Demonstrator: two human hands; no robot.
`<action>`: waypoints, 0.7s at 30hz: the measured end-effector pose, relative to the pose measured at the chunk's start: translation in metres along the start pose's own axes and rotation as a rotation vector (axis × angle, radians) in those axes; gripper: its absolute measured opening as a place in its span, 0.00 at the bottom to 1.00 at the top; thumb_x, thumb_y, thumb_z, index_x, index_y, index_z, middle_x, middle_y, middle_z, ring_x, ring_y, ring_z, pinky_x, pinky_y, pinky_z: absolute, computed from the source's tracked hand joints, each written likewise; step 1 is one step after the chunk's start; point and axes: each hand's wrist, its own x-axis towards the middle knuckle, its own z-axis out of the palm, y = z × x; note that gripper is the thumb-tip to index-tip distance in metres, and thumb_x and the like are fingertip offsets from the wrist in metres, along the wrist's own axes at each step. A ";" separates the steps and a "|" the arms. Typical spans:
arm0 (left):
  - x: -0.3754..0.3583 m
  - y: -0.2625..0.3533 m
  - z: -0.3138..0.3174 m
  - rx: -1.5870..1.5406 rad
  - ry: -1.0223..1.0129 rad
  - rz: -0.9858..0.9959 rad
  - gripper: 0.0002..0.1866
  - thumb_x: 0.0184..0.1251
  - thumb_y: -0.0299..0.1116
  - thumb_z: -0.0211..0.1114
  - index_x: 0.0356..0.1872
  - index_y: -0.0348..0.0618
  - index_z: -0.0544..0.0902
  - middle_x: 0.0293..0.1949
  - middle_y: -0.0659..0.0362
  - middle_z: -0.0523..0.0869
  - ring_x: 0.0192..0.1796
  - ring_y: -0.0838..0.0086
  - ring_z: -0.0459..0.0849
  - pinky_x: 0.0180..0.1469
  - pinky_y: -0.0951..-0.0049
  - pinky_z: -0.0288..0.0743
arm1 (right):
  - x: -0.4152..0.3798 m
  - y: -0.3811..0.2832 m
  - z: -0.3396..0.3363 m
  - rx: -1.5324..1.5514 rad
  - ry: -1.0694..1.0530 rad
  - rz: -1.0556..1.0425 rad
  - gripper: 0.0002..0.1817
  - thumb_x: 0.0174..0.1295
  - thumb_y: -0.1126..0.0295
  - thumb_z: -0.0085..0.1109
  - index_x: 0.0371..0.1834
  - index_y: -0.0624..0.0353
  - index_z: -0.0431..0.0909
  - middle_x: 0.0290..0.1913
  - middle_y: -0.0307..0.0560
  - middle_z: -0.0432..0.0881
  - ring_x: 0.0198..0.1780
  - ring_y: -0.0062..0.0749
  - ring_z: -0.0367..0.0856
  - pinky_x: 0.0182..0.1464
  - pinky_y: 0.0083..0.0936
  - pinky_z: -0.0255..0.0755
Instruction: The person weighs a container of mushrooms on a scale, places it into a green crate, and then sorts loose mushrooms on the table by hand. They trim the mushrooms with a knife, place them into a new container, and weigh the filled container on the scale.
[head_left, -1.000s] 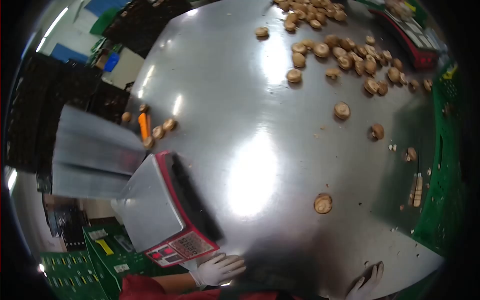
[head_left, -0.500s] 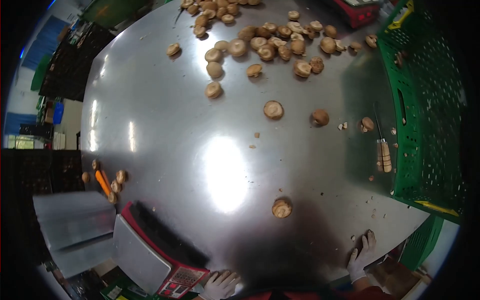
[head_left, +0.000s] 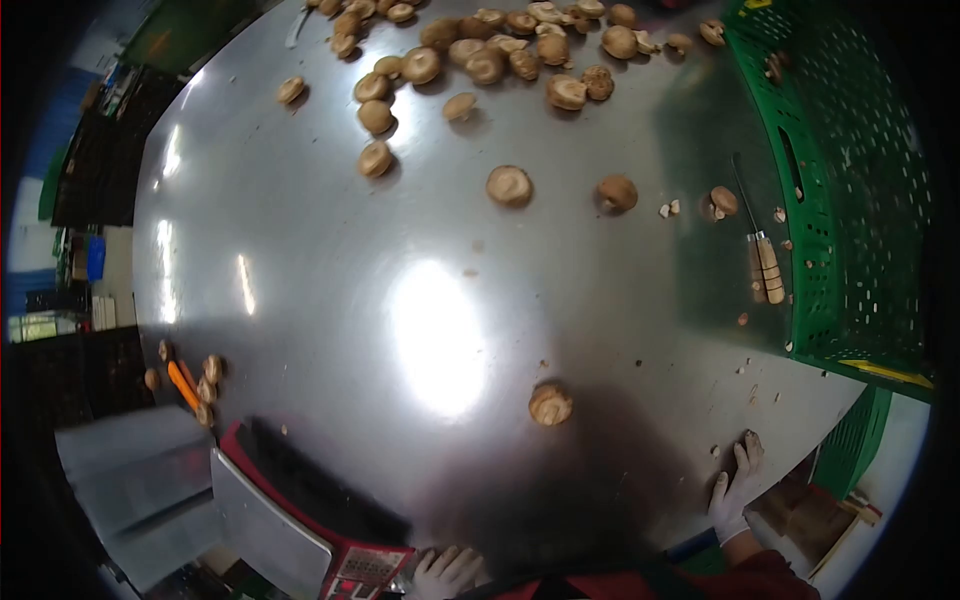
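Note:
My right hand [head_left: 735, 487], in a whitish glove, rests on the steel table [head_left: 600, 300] near its front right edge. Its fingers are stretched out with nothing in them. At the bottom edge, my left hand [head_left: 447, 572], gloved too, lies with fingers extended beside the red scale [head_left: 370, 570]. A single mushroom [head_left: 551, 404] sits gills up in front of me. Farther off are another upturned mushroom [head_left: 509, 186] and a brown-capped one [head_left: 617, 193]. A wooden-handled knife [head_left: 768, 268] lies at the right, near a small mushroom [head_left: 724, 201].
A large green perforated crate [head_left: 810, 230] stands along the right side. Many mushrooms [head_left: 485, 65] are heaped at the far end. At the left lie an orange-handled tool [head_left: 183, 385] and several small mushrooms. Trimmed bits [head_left: 670, 209] are scattered about.
My view has shifted slightly, so the mushrooms, knife and crate appear higher and mostly farther left. Both hands still rest at the table's near edge.

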 end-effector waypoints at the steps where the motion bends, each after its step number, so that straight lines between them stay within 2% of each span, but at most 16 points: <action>1: 0.002 0.004 -0.004 -0.074 -0.043 -0.044 0.26 0.60 0.43 0.61 0.61 0.55 0.82 0.64 0.56 0.81 0.64 0.59 0.79 0.64 0.48 0.68 | 0.002 0.000 -0.001 0.012 0.015 -0.010 0.26 0.73 0.60 0.39 0.69 0.63 0.63 0.73 0.67 0.62 0.74 0.64 0.59 0.75 0.58 0.49; 3: 0.011 0.005 -0.021 -0.212 -0.119 -0.125 0.29 0.57 0.44 0.65 0.63 0.55 0.81 0.65 0.55 0.80 0.65 0.59 0.78 0.66 0.47 0.66 | 0.005 -0.005 -0.002 0.044 0.058 -0.027 0.25 0.71 0.63 0.41 0.68 0.64 0.64 0.72 0.67 0.63 0.74 0.64 0.60 0.75 0.59 0.50; 4: 0.007 0.003 -0.020 -0.080 -0.085 -0.064 0.27 0.62 0.44 0.60 0.64 0.57 0.79 0.64 0.63 0.80 0.64 0.72 0.77 0.68 0.60 0.63 | 0.008 -0.009 -0.005 0.048 0.056 -0.035 0.25 0.70 0.65 0.42 0.67 0.65 0.65 0.72 0.66 0.64 0.74 0.64 0.60 0.75 0.57 0.50; 7: 0.008 0.004 -0.019 -0.053 -0.078 -0.065 0.27 0.61 0.40 0.60 0.64 0.55 0.79 0.65 0.62 0.79 0.65 0.71 0.76 0.68 0.60 0.63 | 0.010 -0.013 -0.015 0.073 0.090 -0.069 0.25 0.65 0.70 0.47 0.66 0.65 0.66 0.71 0.65 0.65 0.73 0.63 0.61 0.75 0.53 0.52; 8: 0.009 0.005 -0.022 -0.103 -0.053 -0.082 0.27 0.58 0.36 0.63 0.62 0.54 0.79 0.64 0.59 0.78 0.66 0.65 0.77 0.68 0.56 0.64 | 0.009 -0.010 -0.011 0.094 0.121 -0.081 0.26 0.63 0.72 0.48 0.66 0.65 0.67 0.71 0.65 0.66 0.73 0.62 0.61 0.75 0.52 0.52; 11: 0.007 0.008 -0.024 -0.131 0.027 -0.096 0.27 0.57 0.32 0.63 0.62 0.49 0.78 0.64 0.56 0.78 0.67 0.62 0.76 0.69 0.56 0.65 | 0.004 -0.010 -0.003 0.119 0.203 -0.095 0.27 0.59 0.74 0.51 0.65 0.64 0.68 0.71 0.62 0.67 0.73 0.59 0.63 0.75 0.49 0.54; 12: 0.008 0.009 -0.023 -0.167 0.109 -0.090 0.27 0.56 0.29 0.64 0.61 0.46 0.78 0.62 0.54 0.78 0.65 0.60 0.77 0.68 0.55 0.66 | 0.003 -0.010 -0.004 0.117 0.217 -0.103 0.27 0.59 0.75 0.52 0.65 0.64 0.69 0.71 0.61 0.67 0.73 0.58 0.63 0.74 0.49 0.55; 17: -0.002 0.025 -0.014 -0.005 0.516 -0.154 0.27 0.56 0.24 0.63 0.61 0.45 0.78 0.58 0.52 0.79 0.61 0.56 0.78 0.64 0.54 0.70 | -0.003 -0.006 0.004 0.114 0.327 -0.103 0.26 0.61 0.74 0.54 0.65 0.61 0.70 0.70 0.58 0.69 0.72 0.54 0.65 0.74 0.46 0.57; 19: -0.009 0.044 -0.009 -0.061 0.693 -0.184 0.28 0.55 0.24 0.62 0.62 0.43 0.77 0.60 0.49 0.78 0.63 0.52 0.76 0.63 0.53 0.71 | -0.002 -0.004 0.008 0.146 0.333 -0.142 0.25 0.62 0.74 0.53 0.65 0.62 0.71 0.70 0.59 0.70 0.72 0.55 0.65 0.73 0.45 0.58; 21: -0.028 0.083 -0.033 -0.199 0.750 -0.242 0.28 0.52 0.24 0.63 0.59 0.40 0.77 0.61 0.48 0.76 0.64 0.48 0.74 0.65 0.52 0.70 | -0.002 -0.001 0.010 0.133 0.354 -0.191 0.24 0.64 0.74 0.52 0.65 0.63 0.71 0.70 0.60 0.70 0.71 0.56 0.66 0.73 0.44 0.59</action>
